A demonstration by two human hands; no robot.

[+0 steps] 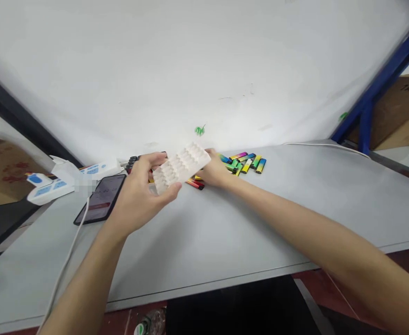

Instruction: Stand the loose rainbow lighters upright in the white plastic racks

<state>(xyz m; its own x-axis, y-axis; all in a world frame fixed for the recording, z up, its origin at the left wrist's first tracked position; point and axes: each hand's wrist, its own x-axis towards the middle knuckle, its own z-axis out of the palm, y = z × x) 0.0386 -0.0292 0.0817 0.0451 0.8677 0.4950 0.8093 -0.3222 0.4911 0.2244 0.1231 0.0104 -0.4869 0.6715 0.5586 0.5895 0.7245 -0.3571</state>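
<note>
- Now my left hand clamps the tray at its near-left end, raised above the table.
- My right hand sits at its far-right end, beside the lighters; I cannot tell whether those fingers grip anything.
- I judge a level, edge-only hold best, leaving the pockets uncovered.
- Its long axis runs near-left to far-right, pockets facing up.

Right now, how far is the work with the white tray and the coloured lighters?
Done: nothing that shows; the slots of the white tray look empty. In hand: the left hand holds the tray above the table, and the right hand is at the coloured lighters; whether it grips one is hidden. Left: the whole pile lies loose on the table.
</note>
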